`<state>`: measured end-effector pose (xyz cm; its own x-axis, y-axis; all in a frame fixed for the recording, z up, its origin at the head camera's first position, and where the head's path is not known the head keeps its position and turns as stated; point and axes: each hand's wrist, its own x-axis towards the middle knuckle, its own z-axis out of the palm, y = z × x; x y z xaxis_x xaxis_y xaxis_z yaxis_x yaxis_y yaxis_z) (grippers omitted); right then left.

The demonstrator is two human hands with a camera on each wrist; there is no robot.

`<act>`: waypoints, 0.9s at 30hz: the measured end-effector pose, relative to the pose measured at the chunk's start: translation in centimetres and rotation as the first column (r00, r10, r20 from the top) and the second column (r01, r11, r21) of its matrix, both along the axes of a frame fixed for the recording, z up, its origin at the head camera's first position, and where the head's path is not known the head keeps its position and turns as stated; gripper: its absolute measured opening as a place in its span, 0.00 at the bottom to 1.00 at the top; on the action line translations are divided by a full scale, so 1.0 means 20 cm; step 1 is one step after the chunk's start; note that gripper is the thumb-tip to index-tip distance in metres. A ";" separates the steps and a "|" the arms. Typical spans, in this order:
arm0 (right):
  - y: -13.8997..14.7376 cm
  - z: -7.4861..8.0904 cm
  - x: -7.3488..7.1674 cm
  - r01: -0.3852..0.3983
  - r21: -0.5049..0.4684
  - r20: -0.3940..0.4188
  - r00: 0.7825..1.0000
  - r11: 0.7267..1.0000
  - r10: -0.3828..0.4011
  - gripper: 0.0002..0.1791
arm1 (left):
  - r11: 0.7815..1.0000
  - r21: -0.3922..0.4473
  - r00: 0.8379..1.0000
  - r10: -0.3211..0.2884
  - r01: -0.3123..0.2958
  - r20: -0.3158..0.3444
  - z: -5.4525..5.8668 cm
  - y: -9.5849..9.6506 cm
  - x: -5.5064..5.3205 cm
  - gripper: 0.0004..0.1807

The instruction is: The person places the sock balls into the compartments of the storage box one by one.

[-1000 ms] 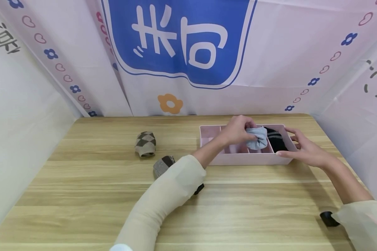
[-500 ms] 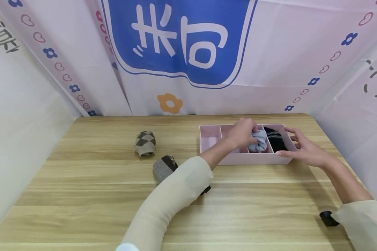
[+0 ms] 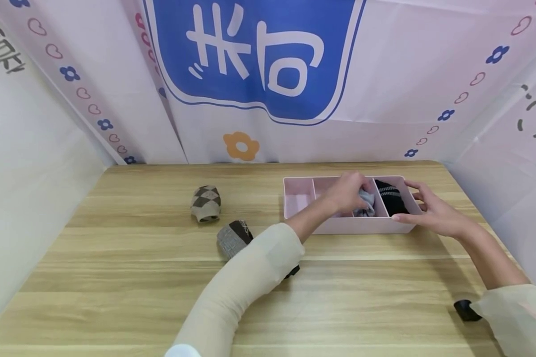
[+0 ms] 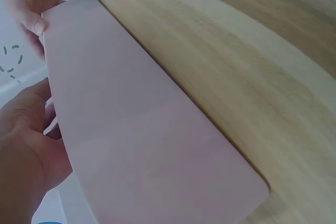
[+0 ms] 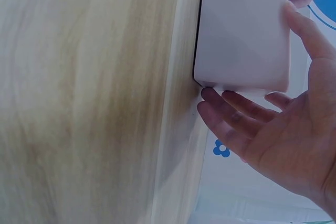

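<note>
Head view: left fingers (image 3: 364,184) pinch one grey bundle (image 3: 368,207); right fingers (image 3: 415,185) grip one four-compartment pink box (image 3: 362,226).

Left hand (image 3: 349,194) partly hides grey-blue bundle (image 3: 368,203).

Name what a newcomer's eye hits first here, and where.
Probably the big blue emblem at the head view's top centre. Next, the pink box right of centre below it, with the left hand on a grey-blue bundle inside and the right hand holding its right end. Then the argyle bundle, left of the box.
</note>
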<state>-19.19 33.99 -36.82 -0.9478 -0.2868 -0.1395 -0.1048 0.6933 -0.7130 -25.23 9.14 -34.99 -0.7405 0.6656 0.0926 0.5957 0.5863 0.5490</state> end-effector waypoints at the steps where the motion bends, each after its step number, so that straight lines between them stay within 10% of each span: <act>1: 0.00 0.00 0.00 0.001 0.002 0.000 1.000 1.000 -0.001 0.55 | 1.000 0.000 1.000 -0.013 0.013 -0.006 0.00 0.00 0.00 0.12; 17: -0.01 0.01 0.00 0.003 0.000 0.007 1.000 1.000 -0.003 0.55 | 0.998 0.040 0.999 -0.050 0.049 0.022 0.03 -0.05 0.01 0.12; 27: -0.01 0.01 0.00 0.005 -0.001 0.016 1.000 1.000 -0.005 0.57 | 0.998 0.054 0.999 -0.022 0.024 -0.037 0.15 -0.30 0.03 0.17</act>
<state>-19.11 33.85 -36.62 -0.9469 -0.2822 -0.1540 -0.0903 0.6931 -0.7151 -24.61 3.14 -31.93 -0.7205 0.6756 0.1561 0.6289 0.5420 0.5574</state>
